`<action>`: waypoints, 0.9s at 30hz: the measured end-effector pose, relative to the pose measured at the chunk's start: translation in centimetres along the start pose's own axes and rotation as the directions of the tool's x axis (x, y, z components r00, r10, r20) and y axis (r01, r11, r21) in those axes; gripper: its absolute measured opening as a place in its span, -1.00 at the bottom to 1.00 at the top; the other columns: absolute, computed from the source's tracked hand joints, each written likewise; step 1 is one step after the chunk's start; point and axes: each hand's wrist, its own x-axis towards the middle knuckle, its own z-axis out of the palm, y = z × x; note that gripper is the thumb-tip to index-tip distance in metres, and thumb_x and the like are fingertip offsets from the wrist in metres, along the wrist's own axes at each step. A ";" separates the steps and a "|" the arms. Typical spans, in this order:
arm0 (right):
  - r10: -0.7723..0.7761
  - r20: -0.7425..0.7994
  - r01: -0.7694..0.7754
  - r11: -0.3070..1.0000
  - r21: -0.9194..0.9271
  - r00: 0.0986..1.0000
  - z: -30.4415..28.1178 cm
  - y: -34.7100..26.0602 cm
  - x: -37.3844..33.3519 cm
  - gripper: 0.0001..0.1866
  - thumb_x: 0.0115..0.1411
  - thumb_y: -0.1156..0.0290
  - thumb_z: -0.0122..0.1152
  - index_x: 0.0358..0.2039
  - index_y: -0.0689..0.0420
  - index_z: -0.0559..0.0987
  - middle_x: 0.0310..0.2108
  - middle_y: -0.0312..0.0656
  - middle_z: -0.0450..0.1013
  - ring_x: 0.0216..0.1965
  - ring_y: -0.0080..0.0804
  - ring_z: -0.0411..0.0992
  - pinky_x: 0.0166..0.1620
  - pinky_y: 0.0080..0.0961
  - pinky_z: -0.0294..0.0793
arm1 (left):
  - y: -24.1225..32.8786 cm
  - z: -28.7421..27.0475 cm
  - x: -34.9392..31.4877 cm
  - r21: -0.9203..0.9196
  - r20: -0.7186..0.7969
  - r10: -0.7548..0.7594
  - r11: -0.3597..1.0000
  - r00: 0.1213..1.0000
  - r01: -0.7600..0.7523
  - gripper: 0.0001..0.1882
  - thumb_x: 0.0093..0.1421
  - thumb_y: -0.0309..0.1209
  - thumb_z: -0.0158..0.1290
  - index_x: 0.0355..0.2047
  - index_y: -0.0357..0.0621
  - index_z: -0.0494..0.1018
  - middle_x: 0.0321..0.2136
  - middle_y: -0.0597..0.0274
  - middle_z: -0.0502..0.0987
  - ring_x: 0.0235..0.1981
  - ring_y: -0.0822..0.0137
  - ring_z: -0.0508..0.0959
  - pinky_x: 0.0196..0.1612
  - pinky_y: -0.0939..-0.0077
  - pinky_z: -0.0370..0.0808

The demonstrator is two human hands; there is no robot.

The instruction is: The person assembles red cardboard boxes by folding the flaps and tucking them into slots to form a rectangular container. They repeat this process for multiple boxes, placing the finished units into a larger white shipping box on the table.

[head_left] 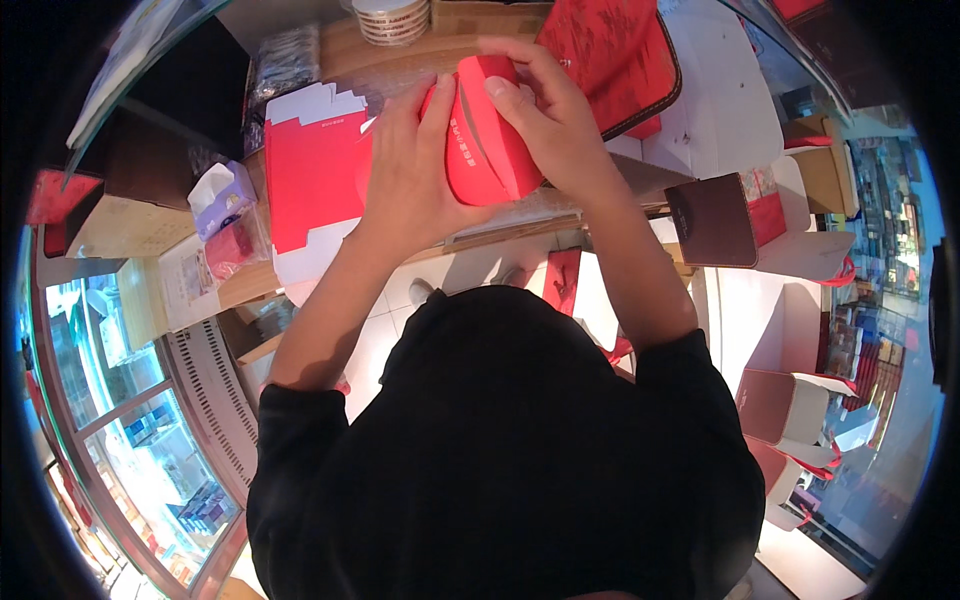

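Both my hands are closed around a small red paper carton held above the worktop's front edge. My left hand grips its left side, with the fingers along the far end and the thumb under the near end. My right hand clasps the right side, its thumb pressing on the top beside a gap between two panels. Just left of my left hand lie flat red carton blanks with white tabs. My left hand and forearm cover part of them.
A purple tissue pack stands at the worktop's left end. White rolls are stacked at the back. A red patterned case with a dark edge lies to the right. Farther right are brown-lidded boxes.
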 end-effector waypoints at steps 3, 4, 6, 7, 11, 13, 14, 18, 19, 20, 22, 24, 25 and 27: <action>-0.159 0.074 0.171 0.961 -0.215 0.985 -0.8 -0.2 0.4 -0.69 0.28 0.36 0.07 0.02 0.12 0.47 -0.03 -0.25 0.40 0.00 -0.51 0.33 0.06 -0.54 0.33 | -0.1 -0.2 -0.2 0.018 0.007 0.020 1.000 1.000 -0.021 0.22 -0.31 -0.07 0.41 0.28 -0.20 -0.02 0.18 -0.22 0.14 0.15 -0.18 0.24 0.15 -0.06 0.22; -0.107 0.067 0.118 0.974 -0.196 0.992 -0.7 -0.4 0.5 -0.71 0.28 0.38 0.08 0.00 0.12 0.47 -0.04 -0.27 0.41 -0.03 -0.53 0.35 0.03 -0.55 0.35 | -0.1 -0.3 -0.1 0.010 -0.002 0.028 1.000 1.000 -0.028 0.20 -0.30 -0.06 0.41 0.28 -0.16 -0.01 0.16 -0.21 0.15 0.13 -0.18 0.25 0.14 -0.13 0.22; -0.001 0.054 0.009 0.988 -0.156 0.999 -0.5 -0.8 0.6 -0.73 0.26 0.41 0.09 -0.03 0.13 0.47 -0.08 -0.31 0.42 -0.09 -0.58 0.38 -0.04 -0.57 0.40 | 0.1 -0.4 0.0 0.000 -0.018 0.037 0.999 0.999 -0.037 0.18 -0.30 -0.06 0.40 0.29 -0.12 0.01 0.15 -0.19 0.16 0.12 -0.18 0.26 0.13 -0.19 0.21; -0.002 0.026 0.007 0.985 -0.173 1.000 -0.4 -0.7 0.6 -0.74 0.25 0.43 0.10 -0.04 0.13 0.47 -0.09 -0.32 0.42 -0.10 -0.58 0.38 -0.04 -0.57 0.40 | 0.2 -0.4 0.1 -0.002 -0.025 0.041 0.999 0.999 -0.041 0.18 -0.29 -0.06 0.40 0.29 -0.12 0.01 0.15 -0.19 0.16 0.13 -0.18 0.26 0.13 -0.20 0.20; 0.003 -0.024 -0.008 0.980 -0.199 1.000 0.1 -0.4 0.7 -0.75 0.22 0.49 0.11 -0.08 0.15 0.45 -0.13 -0.32 0.43 -0.10 -0.58 0.39 -0.06 -0.56 0.42 | 0.2 -0.3 -0.2 -0.002 -0.016 0.023 1.000 1.000 -0.023 0.17 -0.29 -0.06 0.40 0.28 -0.12 0.02 0.15 -0.18 0.14 0.14 -0.18 0.24 0.14 -0.20 0.19; 0.009 -0.015 -0.012 0.979 -0.204 1.000 0.1 -0.5 0.7 -0.75 0.21 0.51 0.12 -0.08 0.16 0.45 -0.12 -0.32 0.42 -0.09 -0.57 0.39 -0.05 -0.55 0.42 | 0.1 -0.2 -0.3 -0.001 -0.018 0.019 1.000 1.000 -0.019 0.18 -0.29 -0.05 0.40 0.29 -0.12 0.01 0.15 -0.19 0.14 0.15 -0.18 0.24 0.15 -0.20 0.19; 0.011 -0.009 -0.012 0.977 -0.212 1.000 0.2 -0.7 0.8 -0.74 0.21 0.51 0.11 -0.07 0.16 0.44 -0.12 -0.31 0.42 -0.09 -0.57 0.39 -0.05 -0.55 0.42 | 0.1 -0.2 -0.3 0.001 -0.019 0.017 1.000 1.000 -0.017 0.18 -0.29 -0.05 0.40 0.29 -0.12 0.01 0.16 -0.19 0.14 0.15 -0.18 0.23 0.15 -0.20 0.18; -0.054 0.012 0.056 0.966 -0.252 0.998 0.1 -0.9 1.1 -0.74 0.20 0.50 0.12 -0.08 0.18 0.44 -0.12 -0.30 0.42 -0.07 -0.55 0.38 -0.04 -0.53 0.43 | 0.1 -0.1 -0.2 0.011 -0.021 -0.002 1.000 1.000 0.002 0.19 -0.30 -0.07 0.40 0.29 -0.16 0.00 0.17 -0.20 0.12 0.15 -0.18 0.22 0.16 -0.14 0.19; -0.050 0.009 0.051 0.973 -0.225 0.999 0.1 -0.7 1.2 -0.73 0.17 0.46 0.15 -0.10 0.16 0.45 -0.13 -0.24 0.42 -0.07 -0.44 0.38 -0.01 -0.47 0.40 | 0.2 -0.2 -0.1 0.023 -0.014 -0.009 1.000 1.000 0.010 0.20 -0.31 -0.10 0.41 0.28 -0.20 -0.01 0.18 -0.20 0.12 0.16 -0.17 0.22 0.15 -0.07 0.21; -0.045 0.007 0.045 0.979 -0.199 0.999 0.1 -0.5 1.2 -0.72 0.14 0.42 0.17 -0.12 0.15 0.46 -0.14 -0.18 0.42 -0.07 -0.33 0.38 0.01 -0.42 0.37 | 0.3 -0.2 -0.1 0.034 -0.007 -0.017 0.999 1.000 0.017 0.20 -0.32 -0.14 0.41 0.28 -0.23 -0.01 0.20 -0.20 0.11 0.16 -0.17 0.22 0.15 0.00 0.23; -0.029 0.010 0.030 0.984 -0.174 1.000 0.0 -0.5 1.3 -0.72 0.10 0.38 0.19 -0.15 0.13 0.48 -0.15 -0.12 0.41 -0.06 -0.22 0.38 0.04 -0.37 0.33 | 0.1 -0.1 0.0 0.028 0.010 -0.032 0.999 0.999 0.031 0.22 -0.33 -0.14 0.41 0.29 -0.23 -0.03 0.20 -0.20 0.10 0.17 -0.17 0.21 0.16 -0.01 0.23; -0.005 0.021 0.009 0.984 -0.180 1.000 0.1 -0.7 1.4 -0.73 0.11 0.37 0.18 -0.16 0.12 0.49 -0.16 -0.12 0.41 -0.06 -0.22 0.37 0.04 -0.36 0.33 | -0.1 0.1 -0.1 0.025 0.007 -0.035 0.999 0.999 0.034 0.24 -0.34 -0.14 0.42 0.29 -0.23 -0.05 0.20 -0.20 0.10 0.18 -0.18 0.20 0.17 -0.01 0.22; -0.013 0.023 0.017 0.979 -0.205 1.000 0.1 -0.7 1.5 -0.74 0.11 0.37 0.18 -0.17 0.11 0.49 -0.16 -0.12 0.42 -0.06 -0.21 0.37 0.04 -0.35 0.33 | -0.2 0.3 -0.2 0.023 -0.003 -0.026 0.999 1.000 0.027 0.24 -0.35 -0.15 0.42 0.29 -0.23 -0.05 0.20 -0.20 0.10 0.19 -0.18 0.19 0.17 -0.02 0.21; -0.026 0.025 0.032 0.966 -0.256 0.999 0.0 -0.7 1.5 -0.75 0.11 0.36 0.18 -0.18 0.11 0.51 -0.17 -0.12 0.42 -0.07 -0.20 0.38 0.04 -0.33 0.34 | -0.2 0.5 -0.2 0.017 -0.015 -0.021 1.000 1.000 0.022 0.25 -0.35 -0.15 0.42 0.29 -0.24 -0.06 0.20 -0.20 0.10 0.19 -0.18 0.18 0.18 -0.02 0.21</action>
